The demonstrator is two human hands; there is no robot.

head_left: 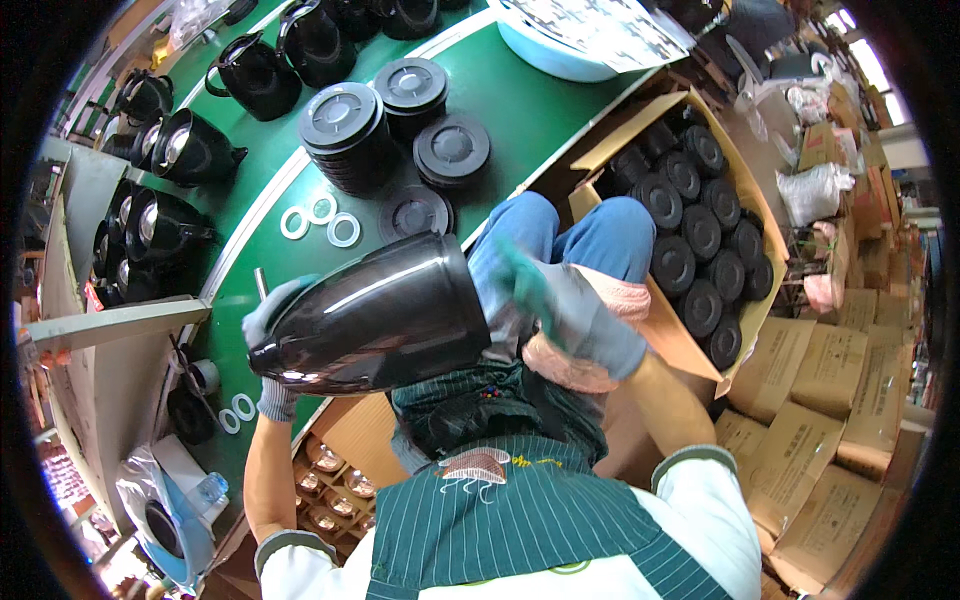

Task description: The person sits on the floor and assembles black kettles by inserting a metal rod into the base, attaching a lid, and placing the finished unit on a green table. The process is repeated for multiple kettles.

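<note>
My left hand [266,326], in a grey glove, is closed around the narrow end of a glossy black jug body [375,312]. The jug lies on its side above my lap, its wide end toward the right. Just off that wide end is my right hand [590,325], gloved in grey and green; motion smears its fingers. Beyond the jug, on the green table [265,155], stand stacks of round black discs [340,120], with a lower disc [412,212] nearest the jug. Three whitish rings [344,230] lie beside them.
Black jugs with handles [255,80] line the table's far and left sides. A light blue basin [550,52] sits at the back. At right, an open carton [755,310] holds black round parts; brown cartons [775,365] are stacked beyond. Shiny liners [325,457] fill a box at lower left.
</note>
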